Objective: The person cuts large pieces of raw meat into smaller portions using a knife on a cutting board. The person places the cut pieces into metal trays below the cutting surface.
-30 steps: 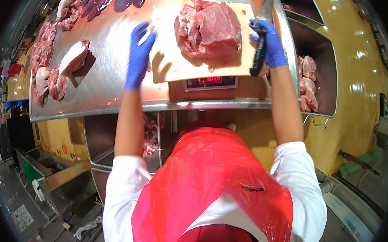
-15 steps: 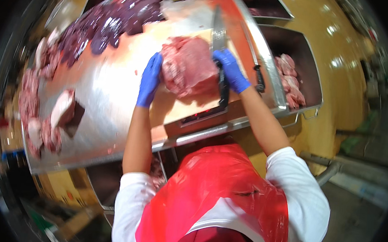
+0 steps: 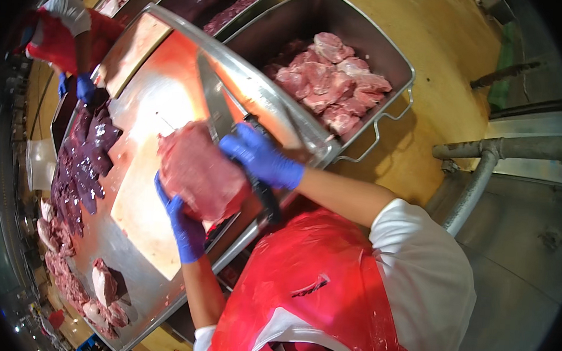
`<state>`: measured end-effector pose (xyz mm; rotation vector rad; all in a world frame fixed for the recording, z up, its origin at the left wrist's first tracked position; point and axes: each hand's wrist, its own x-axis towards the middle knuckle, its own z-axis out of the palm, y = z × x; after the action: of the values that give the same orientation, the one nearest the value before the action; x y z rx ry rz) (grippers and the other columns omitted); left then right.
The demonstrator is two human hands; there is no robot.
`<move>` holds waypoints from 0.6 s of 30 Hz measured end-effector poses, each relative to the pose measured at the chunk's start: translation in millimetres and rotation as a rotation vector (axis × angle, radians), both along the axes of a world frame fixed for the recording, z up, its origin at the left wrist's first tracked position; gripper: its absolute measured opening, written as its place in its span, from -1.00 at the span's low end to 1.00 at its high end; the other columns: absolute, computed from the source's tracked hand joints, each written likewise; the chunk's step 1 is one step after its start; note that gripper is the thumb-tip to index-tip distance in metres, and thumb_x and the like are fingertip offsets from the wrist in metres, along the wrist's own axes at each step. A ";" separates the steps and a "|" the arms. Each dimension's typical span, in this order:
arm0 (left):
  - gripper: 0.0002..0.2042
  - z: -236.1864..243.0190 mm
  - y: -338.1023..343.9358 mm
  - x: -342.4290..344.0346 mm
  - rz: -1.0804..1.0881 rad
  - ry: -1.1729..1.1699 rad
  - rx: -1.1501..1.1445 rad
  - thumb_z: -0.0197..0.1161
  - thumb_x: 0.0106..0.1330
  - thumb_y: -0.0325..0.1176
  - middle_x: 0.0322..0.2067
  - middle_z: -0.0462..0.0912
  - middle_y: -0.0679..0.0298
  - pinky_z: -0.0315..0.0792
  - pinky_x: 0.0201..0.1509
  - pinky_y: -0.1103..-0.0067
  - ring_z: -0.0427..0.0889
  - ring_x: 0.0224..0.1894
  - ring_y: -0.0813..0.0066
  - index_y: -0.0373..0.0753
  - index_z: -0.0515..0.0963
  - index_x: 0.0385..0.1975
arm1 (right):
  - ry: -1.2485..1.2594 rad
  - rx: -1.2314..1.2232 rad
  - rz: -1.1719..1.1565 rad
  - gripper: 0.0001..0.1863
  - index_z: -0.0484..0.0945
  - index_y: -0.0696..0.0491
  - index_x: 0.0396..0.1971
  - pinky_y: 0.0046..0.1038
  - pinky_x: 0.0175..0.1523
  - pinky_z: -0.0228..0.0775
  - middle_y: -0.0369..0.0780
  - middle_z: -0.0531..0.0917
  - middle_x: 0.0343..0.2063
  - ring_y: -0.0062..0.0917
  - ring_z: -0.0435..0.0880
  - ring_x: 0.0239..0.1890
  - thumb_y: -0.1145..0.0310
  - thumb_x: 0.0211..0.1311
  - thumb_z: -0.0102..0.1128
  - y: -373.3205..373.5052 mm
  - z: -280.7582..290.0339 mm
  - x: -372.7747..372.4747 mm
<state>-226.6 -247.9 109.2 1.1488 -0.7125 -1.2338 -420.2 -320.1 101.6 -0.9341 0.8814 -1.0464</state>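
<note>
A big piece of raw pink meat is lifted off the pale cutting board, with my gloved left hand gripping its near left edge. On its right side my gloved right hand is closed over the black handle of a large knife. The broad blade points away from me, beyond the meat. My right fingers are against or close to the meat; whether they also bear its weight is hidden. Close by the right hand lies a sharpening steel with a black handle.
Right of the steel table stands a metal tub with several meat pieces. Dark livers and pale fatty cuts line the table's left side. Another person's gloved hands are beside a second cutting board at far left.
The view has swung right, so the tub shows more fully. The meat has risen off the board between my hands. My left hand has shifted to its near edge; the knife stays in my right.
</note>
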 end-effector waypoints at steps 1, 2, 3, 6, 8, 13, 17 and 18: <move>-0.29 2.6 -25.4 -41.8 -0.019 -0.043 -0.022 0.16 0.29 -0.14 0.37 0.20 0.16 0.15 0.45 0.29 0.22 0.40 0.22 -0.13 0.08 0.43 | 0.051 -0.021 -0.046 -0.79 0.49 0.08 -0.20 -0.51 -0.02 0.35 -0.35 0.51 -0.26 -0.68 0.41 -0.20 0.23 0.40 0.07 -18.3 0.6 -41.2; -0.26 -5.2 -57.5 -78.0 -0.127 -0.031 0.006 0.21 0.26 -0.20 0.38 0.18 0.12 0.17 0.43 0.34 0.20 0.40 0.24 -0.16 0.05 0.43 | 0.134 -0.100 -0.101 -0.80 0.50 0.08 -0.23 -0.49 -0.06 0.36 -0.35 0.51 -0.29 -0.66 0.42 -0.23 0.25 0.40 0.06 -43.1 -15.8 -85.7; -0.12 -29.6 -99.5 -101.5 -0.256 -0.315 -0.212 0.31 0.17 0.01 0.34 0.19 0.04 0.11 0.44 0.29 0.18 0.39 0.17 -0.24 0.04 0.42 | 0.212 -0.178 -0.136 -0.81 0.51 0.08 -0.26 -0.47 -0.10 0.37 -0.35 0.52 -0.32 -0.64 0.42 -0.26 0.26 0.40 0.06 -71.9 -33.0 -130.5; -0.30 -68.1 -199.8 -174.3 -0.394 -0.895 -0.272 0.21 0.32 -0.04 0.28 0.25 -0.18 0.17 0.39 0.24 0.22 0.34 -0.13 -0.27 0.17 0.36 | 0.555 -0.205 -0.451 -0.71 0.55 0.17 -0.34 -0.39 -0.24 0.36 -0.32 0.54 -0.47 -0.60 0.48 -0.34 0.22 0.32 0.07 -136.5 -35.3 -238.0; -0.38 -65.1 -237.4 -237.2 -0.533 -1.028 -0.441 0.19 0.35 -0.08 0.27 0.25 -0.24 0.20 0.38 0.27 0.24 0.33 -0.17 -0.26 0.26 0.33 | 0.710 -0.066 -0.767 -0.71 0.57 0.21 -0.43 -0.34 -0.39 0.38 -0.22 0.61 -0.52 -0.57 0.52 -0.47 0.27 0.26 0.04 -146.7 -97.2 -369.6; -0.54 -9.3 -141.1 -187.5 -0.798 -0.686 -0.347 0.06 0.48 -0.20 0.21 0.39 0.14 0.41 0.18 0.48 0.43 0.19 0.35 -0.07 0.29 0.35 | 0.288 0.105 -0.613 -0.78 0.38 0.11 -0.06 -0.46 -0.49 0.47 -0.20 0.56 -0.44 -0.54 0.59 -0.50 0.32 0.43 -0.09 -47.5 -100.0 -337.1; -0.52 -11.5 -20.3 -80.4 -0.800 -0.270 0.148 0.10 0.48 -0.25 0.16 0.48 0.16 0.38 0.23 0.46 0.52 0.12 0.38 -0.28 0.29 0.32 | 0.181 0.168 -0.211 -0.80 0.37 0.03 -0.15 -0.51 -0.56 0.41 -0.27 0.49 -0.49 -0.59 0.50 -0.65 0.21 0.45 0.00 -18.3 -58.0 -217.3; -0.52 -3.2 4.0 -57.5 -0.747 -0.269 0.229 0.11 0.47 -0.26 0.17 0.47 0.15 0.37 0.25 0.44 0.52 0.13 0.37 -0.28 0.29 0.33 | 0.151 0.149 -0.072 -0.80 0.37 0.03 -0.15 -0.53 -0.57 0.39 -0.29 0.49 -0.50 -0.61 0.49 -0.66 0.22 0.45 0.01 -17.0 -41.9 -180.5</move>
<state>-284.1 -243.9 106.0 1.2980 -1.3029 -1.8335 -600.7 -337.1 59.7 -0.8690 1.1099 -0.9663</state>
